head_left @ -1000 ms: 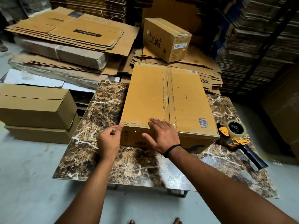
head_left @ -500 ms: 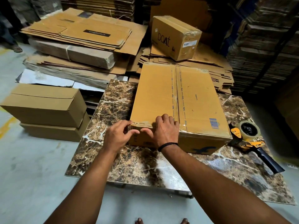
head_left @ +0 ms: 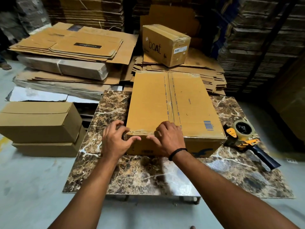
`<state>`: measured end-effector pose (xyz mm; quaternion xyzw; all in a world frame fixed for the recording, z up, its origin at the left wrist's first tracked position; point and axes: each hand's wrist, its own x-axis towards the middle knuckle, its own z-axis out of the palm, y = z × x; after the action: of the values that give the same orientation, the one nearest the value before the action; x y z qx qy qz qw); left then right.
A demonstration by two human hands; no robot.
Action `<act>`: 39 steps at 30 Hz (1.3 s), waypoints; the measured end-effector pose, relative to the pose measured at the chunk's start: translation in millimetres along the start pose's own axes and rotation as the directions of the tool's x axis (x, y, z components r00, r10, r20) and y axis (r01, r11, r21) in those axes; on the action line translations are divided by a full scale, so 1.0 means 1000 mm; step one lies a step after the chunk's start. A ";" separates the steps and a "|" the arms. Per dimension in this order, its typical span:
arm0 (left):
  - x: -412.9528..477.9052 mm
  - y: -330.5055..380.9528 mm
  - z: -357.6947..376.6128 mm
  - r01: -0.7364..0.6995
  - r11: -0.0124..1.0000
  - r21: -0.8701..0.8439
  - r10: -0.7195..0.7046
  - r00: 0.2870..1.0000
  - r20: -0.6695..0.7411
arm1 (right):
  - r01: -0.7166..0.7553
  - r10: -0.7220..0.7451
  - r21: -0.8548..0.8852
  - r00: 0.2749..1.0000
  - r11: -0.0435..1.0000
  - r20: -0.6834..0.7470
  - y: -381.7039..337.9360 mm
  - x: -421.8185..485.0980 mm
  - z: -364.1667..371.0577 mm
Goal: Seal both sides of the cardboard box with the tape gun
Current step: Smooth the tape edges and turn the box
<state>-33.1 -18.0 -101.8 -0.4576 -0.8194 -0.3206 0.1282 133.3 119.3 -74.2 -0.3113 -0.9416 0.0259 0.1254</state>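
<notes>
A long brown cardboard box (head_left: 165, 103) lies on a marble-patterned table (head_left: 148, 176), its top flaps closed with a taped seam down the middle. My left hand (head_left: 115, 142) grips the box's near left corner, thumb on the front face. My right hand (head_left: 168, 139) presses on the near top edge by the seam, fingers over the top and thumb on the front. The yellow and black tape gun (head_left: 245, 139) with a roll of clear tape lies on the table just right of the box, untouched.
Two closed boxes (head_left: 38, 123) are stacked on the floor at left. Flattened cartons (head_left: 71, 47) and a box marked "boat" (head_left: 165, 45) sit behind the table. Tall cardboard stacks (head_left: 257, 47) stand at back and right. A person's foot (head_left: 5, 66) shows far left.
My left hand moved from pinching at the near edge to gripping the box's left corner. My right hand slid along the near edge. The view shifted closer.
</notes>
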 end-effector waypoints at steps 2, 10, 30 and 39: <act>0.007 0.012 0.002 -0.068 0.993 0.096 0.066 0.998 0.020 | -0.125 0.121 -0.032 0.988 0.992 -0.093 0.015 -0.005 -0.002; 0.009 0.028 0.017 -0.158 0.982 0.105 0.146 0.983 0.111 | -0.151 0.135 -0.097 0.979 0.984 -0.152 0.033 -0.012 0.009; 0.007 0.047 0.033 -0.320 0.947 0.034 0.307 0.930 0.202 | 0.365 -0.349 -0.233 0.931 0.901 0.108 0.095 -0.060 0.043; 0.008 0.048 0.037 -0.293 0.955 0.045 0.280 0.943 0.181 | 0.188 -0.189 -0.258 0.982 0.948 0.022 0.111 -0.066 0.042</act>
<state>5.4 28.9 -106.1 -0.5931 -0.7629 -0.2284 0.1180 238.0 170.7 -143.3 -0.2338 -0.9621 -0.1099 0.0870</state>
